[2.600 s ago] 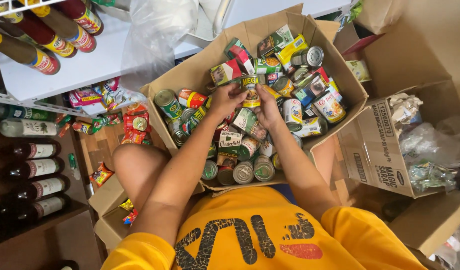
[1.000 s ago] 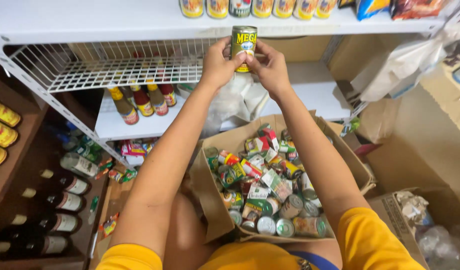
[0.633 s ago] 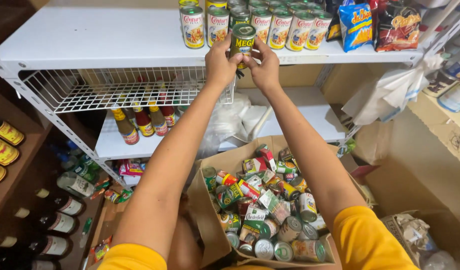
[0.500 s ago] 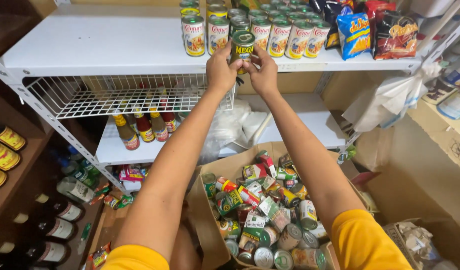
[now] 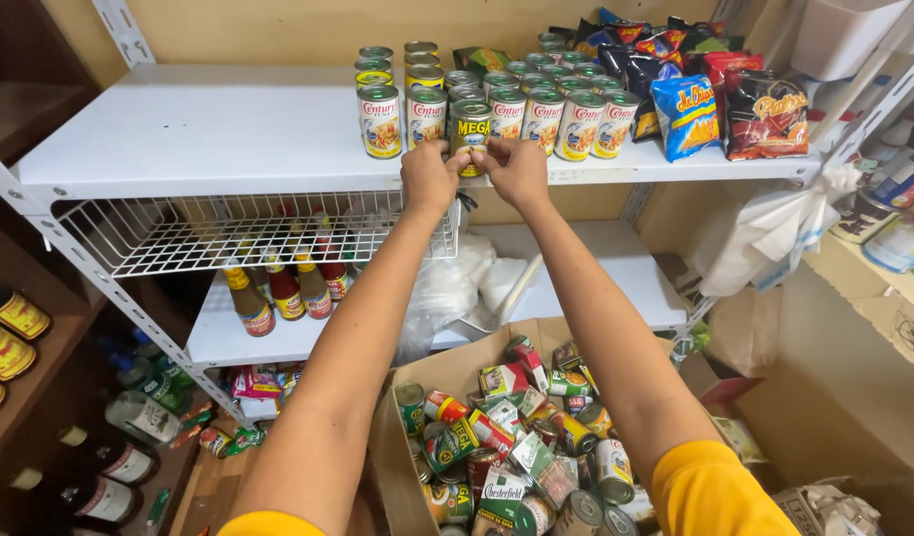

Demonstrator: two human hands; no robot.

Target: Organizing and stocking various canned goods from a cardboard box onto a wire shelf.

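Observation:
Both of my hands reach up to the white top shelf [image 5: 209, 139]. My left hand [image 5: 429, 174] and my right hand [image 5: 517, 169] together grip a green and yellow can [image 5: 470, 127] that stands at the shelf's front edge, in line with a row of red-labelled cans [image 5: 536, 117]. Below my arms an open cardboard box [image 5: 402, 467] is full of several mixed cans and small packets [image 5: 507, 452].
Snack bags [image 5: 720, 94] fill the right end of the top shelf. A white wire basket [image 5: 179, 233] hangs under it. Sauce bottles [image 5: 278, 288] stand on the lower shelf, dark bottles [image 5: 100, 476] at lower left. Plastic bags [image 5: 775, 233] hang at the right.
My hands lifted the green and yellow can out of the box, raised it up, and now it rests on the top shelf's front edge beside the other cans.

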